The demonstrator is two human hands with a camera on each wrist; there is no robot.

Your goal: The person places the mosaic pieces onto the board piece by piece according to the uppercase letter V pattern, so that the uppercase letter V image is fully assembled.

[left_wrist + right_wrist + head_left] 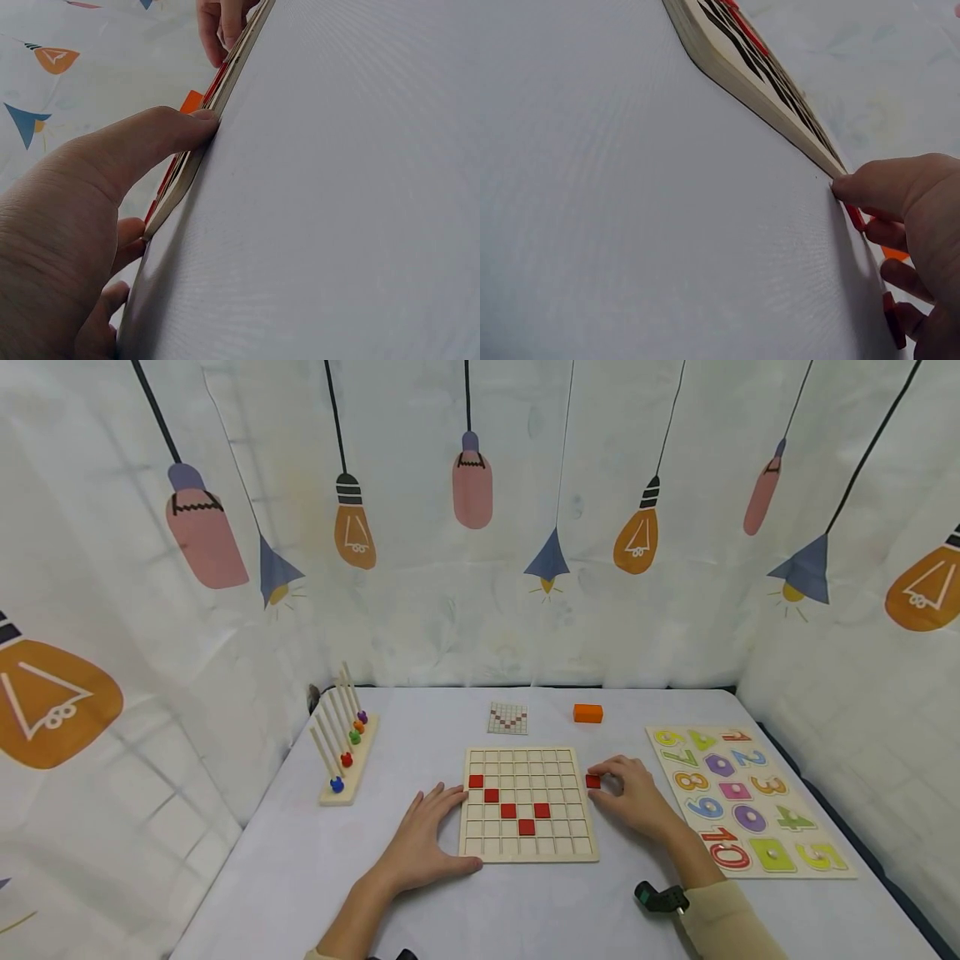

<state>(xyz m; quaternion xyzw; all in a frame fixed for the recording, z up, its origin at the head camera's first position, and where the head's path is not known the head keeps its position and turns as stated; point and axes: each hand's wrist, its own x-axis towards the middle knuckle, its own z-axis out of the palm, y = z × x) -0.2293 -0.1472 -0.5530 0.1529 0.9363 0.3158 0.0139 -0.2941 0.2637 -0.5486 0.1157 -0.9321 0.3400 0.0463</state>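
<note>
A pale wooden grid board [491, 846] lies flat in the middle of the table, with several red square tiles [527, 827] in its cells. My left hand [426, 845] rests against its left side, fingers extended along the edge. The thumb [199, 120] presses on the board's near edge in the left wrist view. Just off the board's right edge, my right hand [633, 796] pinches a red tile [592, 782] between thumb and fingers. The right wrist view has a second red piece [894, 321] beside the lower fingers.
A small pattern card [507, 718] and an orange block [588, 713] lie behind the board. At the left stands a peg rack [358, 772] with coloured beads. A number puzzle board [780, 860] lies right, close to my right forearm. Printed cloth walls surround the table.
</note>
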